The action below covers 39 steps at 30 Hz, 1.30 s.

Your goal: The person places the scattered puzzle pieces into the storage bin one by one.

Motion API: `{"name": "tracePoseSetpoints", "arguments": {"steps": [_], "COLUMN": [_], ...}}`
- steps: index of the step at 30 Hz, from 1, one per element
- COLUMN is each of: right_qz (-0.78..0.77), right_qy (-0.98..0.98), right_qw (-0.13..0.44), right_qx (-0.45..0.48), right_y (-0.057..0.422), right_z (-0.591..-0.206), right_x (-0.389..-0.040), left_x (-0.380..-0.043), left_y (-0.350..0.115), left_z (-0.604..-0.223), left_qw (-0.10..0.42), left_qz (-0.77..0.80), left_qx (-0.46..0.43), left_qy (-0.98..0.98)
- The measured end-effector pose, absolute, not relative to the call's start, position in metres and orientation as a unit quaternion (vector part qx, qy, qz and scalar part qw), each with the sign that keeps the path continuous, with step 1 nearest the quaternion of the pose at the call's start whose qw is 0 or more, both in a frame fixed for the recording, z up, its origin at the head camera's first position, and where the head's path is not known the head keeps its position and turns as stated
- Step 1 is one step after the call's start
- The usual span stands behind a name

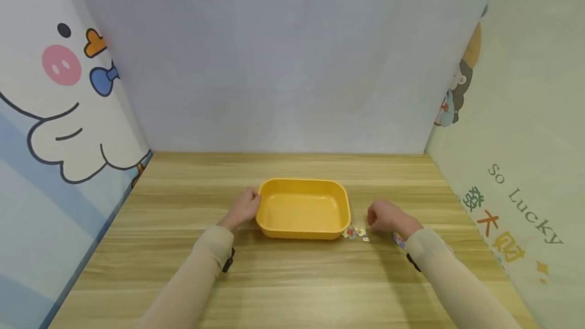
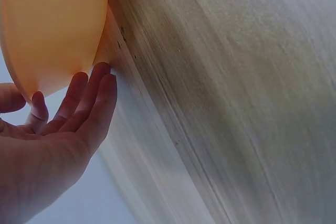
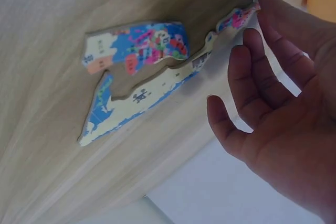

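Observation:
My left hand [image 1: 242,209] grips the left rim of a yellow rectangular tray [image 1: 301,234], which stands on the table. Up close, the thumb and index finger pinch the tray's edge [image 2: 58,30], while the other fingers lie against its outer wall. To the tray's right, my right hand [image 1: 388,217] reaches down to the tabletop, thumb and index fingertips together at the end of a flat printed puzzle piece [image 3: 152,90]; their contact is partly hidden. A second colourful puzzle piece [image 3: 142,45] lies beside it. Several small pieces [image 1: 356,232] show between tray and hand.
The wood-grain table [image 1: 292,278] meets a plain pale backdrop [image 1: 292,65] at its far edge. A cartoon-printed curtain [image 1: 55,131] borders the left, and a green printed one [image 1: 512,141] borders the right.

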State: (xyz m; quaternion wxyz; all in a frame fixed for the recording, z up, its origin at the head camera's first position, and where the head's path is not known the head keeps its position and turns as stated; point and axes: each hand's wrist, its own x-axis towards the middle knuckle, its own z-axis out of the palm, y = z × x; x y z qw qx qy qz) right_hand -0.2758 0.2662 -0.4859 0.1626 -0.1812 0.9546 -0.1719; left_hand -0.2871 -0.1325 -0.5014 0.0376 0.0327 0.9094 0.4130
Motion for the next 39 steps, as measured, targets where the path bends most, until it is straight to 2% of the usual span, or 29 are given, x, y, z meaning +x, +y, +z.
{"name": "tracePoseSetpoints", "arguments": {"steps": [12,22,30,39], "right_qz": [-0.176,-0.219,-0.27,-0.246], "right_qy": [0.949,0.93,0.91,0.924], "right_qw": [0.147,0.163,0.191,0.112], "right_qx": [-0.217,-0.245,-0.25,-0.271], "right_y": [0.26,0.26,0.264,0.253], "right_z": [-0.488,-0.486,-0.49,-0.463], "right_x": [-0.281,-0.288,-0.288,-0.302], "left_x": [-0.287,-0.293,-0.284,-0.285], "left_y": [-0.139,-0.139,-0.138,-0.138], "left_z": [-0.502,-0.501,-0.505,-0.506], "left_qw": [0.036,0.041,0.045,0.036], "left_qz": [0.403,0.395,0.392,0.391], "left_qx": [0.032,0.031,0.036,0.036], "left_qy": [0.914,0.917,0.918,0.919]}}
